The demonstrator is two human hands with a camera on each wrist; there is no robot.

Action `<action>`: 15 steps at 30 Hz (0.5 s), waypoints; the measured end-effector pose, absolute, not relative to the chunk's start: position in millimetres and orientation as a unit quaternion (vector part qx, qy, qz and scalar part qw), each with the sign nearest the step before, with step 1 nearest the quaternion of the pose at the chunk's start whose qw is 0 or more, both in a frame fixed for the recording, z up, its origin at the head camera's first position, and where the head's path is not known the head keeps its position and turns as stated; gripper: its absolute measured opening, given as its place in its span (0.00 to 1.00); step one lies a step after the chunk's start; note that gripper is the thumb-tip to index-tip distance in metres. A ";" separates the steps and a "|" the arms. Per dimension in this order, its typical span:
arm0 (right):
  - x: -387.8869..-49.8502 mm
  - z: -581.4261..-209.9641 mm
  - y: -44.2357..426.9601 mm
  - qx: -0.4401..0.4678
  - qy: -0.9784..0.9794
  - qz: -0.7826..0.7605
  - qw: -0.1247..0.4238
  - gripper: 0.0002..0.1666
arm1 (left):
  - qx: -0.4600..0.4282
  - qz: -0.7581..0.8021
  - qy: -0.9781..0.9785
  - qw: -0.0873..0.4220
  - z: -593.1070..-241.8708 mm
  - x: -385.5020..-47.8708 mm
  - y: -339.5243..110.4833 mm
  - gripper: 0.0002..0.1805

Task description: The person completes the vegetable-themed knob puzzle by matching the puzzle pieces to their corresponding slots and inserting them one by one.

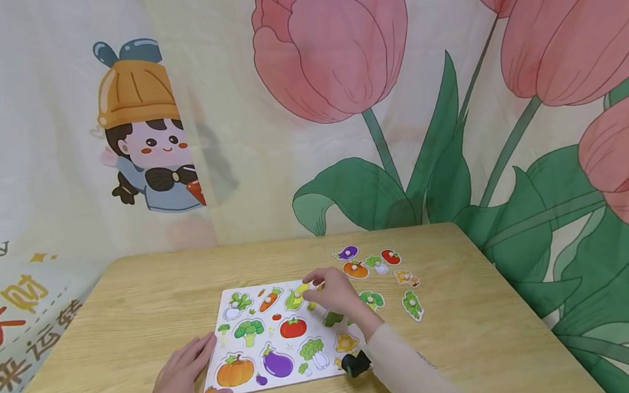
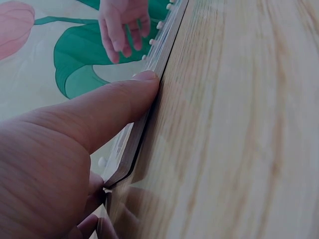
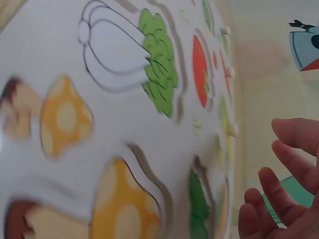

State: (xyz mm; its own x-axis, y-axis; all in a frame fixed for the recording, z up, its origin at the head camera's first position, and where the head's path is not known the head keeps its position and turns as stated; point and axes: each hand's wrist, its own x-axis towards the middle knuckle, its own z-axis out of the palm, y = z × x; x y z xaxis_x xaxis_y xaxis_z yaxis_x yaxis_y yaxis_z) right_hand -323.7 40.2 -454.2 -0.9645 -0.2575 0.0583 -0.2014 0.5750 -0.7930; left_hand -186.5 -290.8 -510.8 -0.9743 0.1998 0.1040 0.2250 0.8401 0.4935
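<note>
A white vegetable puzzle board (image 1: 221, 347) lies flat on the table. My left hand (image 1: 181, 376) rests at its near left corner, fingers along the left side; the thumb (image 2: 119, 97) touches the near edge in the left wrist view. Above the board's far right part hovers my right hand (image 1: 338, 295), fingers loosely bent, beside the corn piece (image 1: 294, 298). Nothing shows between its fingers (image 3: 281, 199) in the right wrist view. A carrot piece (image 1: 269, 301) and a leafy white vegetable piece (image 1: 237, 306), both knobbed, sit in the board's far row.
Loose knobbed pieces lie right of the board: eggplant (image 1: 347, 253), pumpkin (image 1: 355, 271), tomato (image 1: 391, 257), bok choy (image 1: 376, 265), mushroom (image 1: 406, 277), broccoli (image 1: 373, 301) and a green vegetable (image 1: 412, 306). A printed curtain (image 1: 242, 104) hangs behind the wooden table (image 1: 136, 306).
</note>
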 end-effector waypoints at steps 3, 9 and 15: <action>-321.1 -442.5 53.3 -0.155 0.888 -0.432 0.024 0.17 | -0.111 -0.262 -0.958 0.020 -510.8 -185.9 -290.9 0.62; -315.3 -423.5 87.0 -0.186 0.891 -0.415 0.012 0.17 | -0.108 -0.264 -0.958 0.016 -510.5 -185.7 -291.4 0.62; -309.4 -418.7 127.2 -0.173 0.895 -0.410 -0.010 0.16 | -0.111 -0.260 -0.959 0.033 -512.9 -184.6 -291.4 0.62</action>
State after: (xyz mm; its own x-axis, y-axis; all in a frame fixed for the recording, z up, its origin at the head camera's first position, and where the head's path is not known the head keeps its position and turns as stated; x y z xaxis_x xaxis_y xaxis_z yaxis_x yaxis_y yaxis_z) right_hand -309.4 127.2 -418.7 -0.9396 -0.3024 0.1601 -0.3188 0.6038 -0.7306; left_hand -184.6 -291.4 -512.9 -0.9732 0.1959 0.1201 0.2297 0.8401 0.4913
